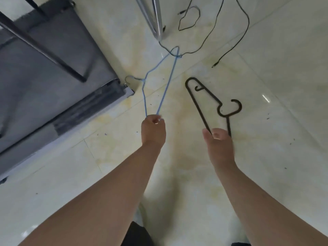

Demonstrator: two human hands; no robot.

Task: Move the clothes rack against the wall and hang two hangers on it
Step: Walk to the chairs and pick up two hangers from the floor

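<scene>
My left hand is closed around one corner of a thin blue wire hanger, which stretches away from me over the floor, its hook to the left near the grey furniture. My right hand grips one end of a dark plastic hanger with its hook curling to the right. Shiny metal poles stand on the floor at the top centre; whether they belong to the clothes rack I cannot tell.
A grey fabric-covered piece of furniture with dark metal bars fills the left side. Black cables trail over the pale tiled floor behind the hangers. Small bits of debris dot the tiles.
</scene>
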